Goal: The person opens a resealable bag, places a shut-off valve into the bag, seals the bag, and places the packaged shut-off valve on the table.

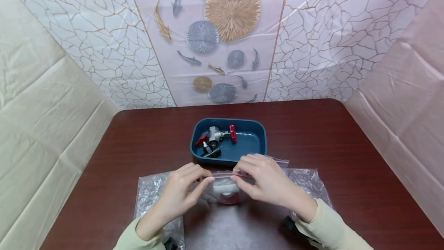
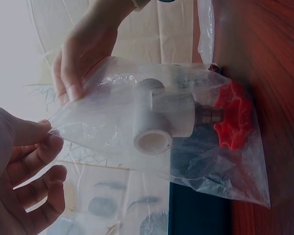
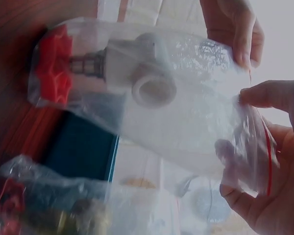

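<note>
A clear zip bag (image 1: 207, 196) with a red seal line stands upright in front of the blue tray. Inside it is a white plastic valve (image 2: 162, 115), its red handwheel (image 2: 233, 115) at the bottom. My left hand (image 1: 180, 188) pinches one end of the bag's top edge between thumb and index finger. Farther along the same edge, my right hand (image 1: 261, 178) pinches the seal between thumb and fingers. In the right wrist view, the red seal line (image 3: 269, 161) runs past the right hand's fingers. The head view shows the valve only partly, through the film.
A dark blue tray (image 1: 248, 147) behind the hands holds a metal valve with a red handwheel (image 1: 232, 133) and smaller valves (image 1: 209, 147). Bagged items lie to the left (image 1: 149, 194) and right (image 1: 308, 182). One bag shows a brass-coloured valve (image 3: 63, 220). The table (image 1: 100, 188) is dark red-brown.
</note>
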The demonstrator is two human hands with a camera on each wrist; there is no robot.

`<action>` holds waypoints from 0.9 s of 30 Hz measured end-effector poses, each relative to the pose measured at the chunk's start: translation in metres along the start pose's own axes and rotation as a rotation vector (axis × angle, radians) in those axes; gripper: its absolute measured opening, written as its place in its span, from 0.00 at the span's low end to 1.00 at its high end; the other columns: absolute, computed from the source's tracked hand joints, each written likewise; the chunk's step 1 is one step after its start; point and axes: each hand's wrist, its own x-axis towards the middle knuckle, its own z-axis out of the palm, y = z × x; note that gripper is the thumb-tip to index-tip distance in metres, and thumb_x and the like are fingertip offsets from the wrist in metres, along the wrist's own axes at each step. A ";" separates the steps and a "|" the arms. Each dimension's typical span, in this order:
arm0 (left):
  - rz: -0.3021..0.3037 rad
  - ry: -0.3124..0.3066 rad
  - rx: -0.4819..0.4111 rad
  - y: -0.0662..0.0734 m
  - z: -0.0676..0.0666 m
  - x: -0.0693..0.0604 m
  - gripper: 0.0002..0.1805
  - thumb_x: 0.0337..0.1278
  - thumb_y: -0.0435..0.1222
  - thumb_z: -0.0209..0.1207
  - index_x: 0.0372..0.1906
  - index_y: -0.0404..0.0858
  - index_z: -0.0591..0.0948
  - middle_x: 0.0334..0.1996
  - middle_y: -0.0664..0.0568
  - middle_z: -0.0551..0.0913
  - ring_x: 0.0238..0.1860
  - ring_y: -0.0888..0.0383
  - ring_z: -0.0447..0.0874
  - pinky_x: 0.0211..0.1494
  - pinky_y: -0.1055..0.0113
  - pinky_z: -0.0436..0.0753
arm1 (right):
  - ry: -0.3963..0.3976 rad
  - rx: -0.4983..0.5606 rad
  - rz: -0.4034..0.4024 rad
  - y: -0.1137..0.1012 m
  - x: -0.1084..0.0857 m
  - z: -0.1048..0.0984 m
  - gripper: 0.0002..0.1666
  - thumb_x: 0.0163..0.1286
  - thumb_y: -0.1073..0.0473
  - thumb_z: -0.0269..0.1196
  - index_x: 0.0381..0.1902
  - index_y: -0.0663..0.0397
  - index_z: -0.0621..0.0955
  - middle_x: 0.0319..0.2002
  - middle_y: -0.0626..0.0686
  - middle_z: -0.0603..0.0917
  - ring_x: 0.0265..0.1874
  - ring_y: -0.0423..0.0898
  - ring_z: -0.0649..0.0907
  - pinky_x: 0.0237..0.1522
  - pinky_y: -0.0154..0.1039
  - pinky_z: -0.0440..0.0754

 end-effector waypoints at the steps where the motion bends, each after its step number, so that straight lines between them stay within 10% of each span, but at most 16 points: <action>1: -0.007 0.003 0.003 0.000 -0.001 0.000 0.03 0.68 0.39 0.63 0.36 0.49 0.85 0.29 0.66 0.82 0.28 0.66 0.74 0.31 0.79 0.71 | 0.002 -0.008 0.005 0.001 -0.002 -0.001 0.04 0.66 0.54 0.67 0.33 0.40 0.81 0.29 0.35 0.76 0.29 0.33 0.74 0.35 0.36 0.76; 27: -0.128 0.015 0.010 -0.006 -0.010 -0.008 0.02 0.67 0.41 0.65 0.37 0.51 0.86 0.30 0.68 0.81 0.27 0.70 0.70 0.26 0.73 0.73 | 0.093 0.043 0.092 0.021 -0.025 -0.017 0.19 0.63 0.52 0.73 0.23 0.38 0.72 0.23 0.33 0.70 0.21 0.31 0.69 0.23 0.24 0.65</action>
